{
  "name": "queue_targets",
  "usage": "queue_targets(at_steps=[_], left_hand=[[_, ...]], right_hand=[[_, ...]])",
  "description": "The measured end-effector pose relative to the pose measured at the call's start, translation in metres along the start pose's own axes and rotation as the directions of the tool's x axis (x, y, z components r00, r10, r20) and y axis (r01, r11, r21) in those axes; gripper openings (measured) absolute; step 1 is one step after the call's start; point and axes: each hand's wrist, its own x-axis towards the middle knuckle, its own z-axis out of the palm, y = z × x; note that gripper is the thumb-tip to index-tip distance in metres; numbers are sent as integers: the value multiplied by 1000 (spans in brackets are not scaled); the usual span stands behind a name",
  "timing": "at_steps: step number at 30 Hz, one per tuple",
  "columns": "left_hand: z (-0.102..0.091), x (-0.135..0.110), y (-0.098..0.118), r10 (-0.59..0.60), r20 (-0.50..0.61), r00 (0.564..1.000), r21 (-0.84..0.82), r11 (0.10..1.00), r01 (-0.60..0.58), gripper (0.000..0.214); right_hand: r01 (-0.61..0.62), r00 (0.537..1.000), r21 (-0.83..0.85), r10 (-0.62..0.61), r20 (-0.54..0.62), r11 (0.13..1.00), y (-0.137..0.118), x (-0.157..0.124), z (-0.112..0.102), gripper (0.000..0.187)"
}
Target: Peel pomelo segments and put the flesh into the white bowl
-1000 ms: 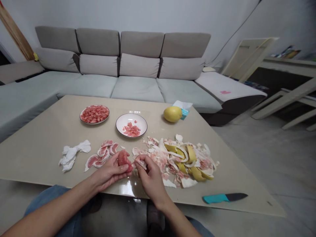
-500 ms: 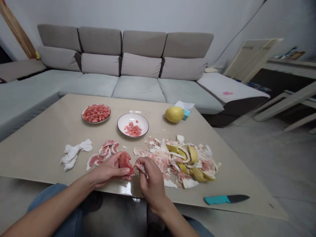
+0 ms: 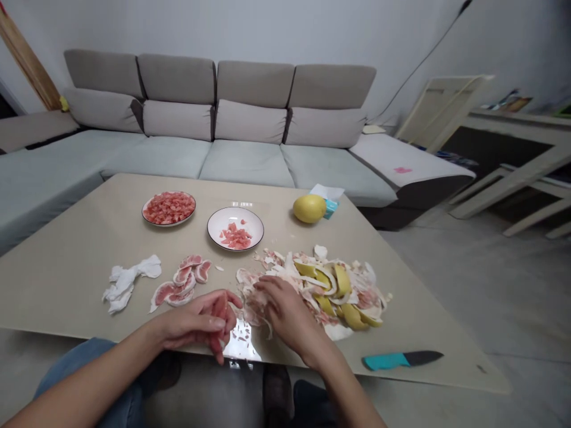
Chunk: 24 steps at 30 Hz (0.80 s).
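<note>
My left hand [image 3: 196, 324] curls around a peeled pink pomelo segment [image 3: 219, 306] just above the near table edge. My right hand [image 3: 285, 309] rests over the left end of the pile of peel and membrane scraps [image 3: 330, 285], its fingers bent down onto the scraps; what lies under them is hidden. Several unpeeled pink segments [image 3: 181, 279] lie left of my hands. A white plate [image 3: 235, 227] holds a few pink fruit pieces. A second plate [image 3: 169, 208] is heaped with pink pieces.
A whole yellow pomelo [image 3: 309, 208] sits by a tissue pack [image 3: 330, 199] at the far right of the beige table [image 3: 71, 249]. A crumpled tissue [image 3: 127, 280] lies at left. A teal-handled knife [image 3: 401, 359] lies near the front right edge. A grey sofa [image 3: 214, 131] stands behind.
My right hand has moved away from the segment, rightward onto the scrap pile. My left hand has dropped slightly, still holding the segment.
</note>
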Motion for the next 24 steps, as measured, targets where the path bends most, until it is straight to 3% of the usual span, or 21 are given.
queue_targets(at_steps=[3,4,7,10,13,16,20,24], left_hand=[[-2,1,-2,-18,66,998,-38,999,20,35],[-4,1,-3,-21,84,996,-57,998,26,35],[-6,2,-7,-28,124,992,-118,992,43,41],[-7,3,-7,-42,148,988,-169,983,67,46],[-8,4,-7,-65,159,985,-208,973,97,55],[-8,3,-5,-91,158,983,-217,968,124,63],[-7,3,-1,-114,155,981,-217,965,147,66],[-5,3,0,-126,148,981,-216,964,156,66]], right_hand=[[-49,997,-38,51,54,998,-2,-3,2,23],[-74,996,-35,75,39,997,-5,-3,0,15],[-140,987,0,140,-73,990,-18,1,-6,22],[-140,981,61,147,-130,988,-27,4,-5,4],[-65,993,69,71,-90,995,-22,2,2,21],[-27,998,-57,24,-65,998,-8,1,10,39],[-132,981,-225,94,-169,965,-4,0,9,25],[3,979,22,1,-204,1000,-23,2,5,22]])
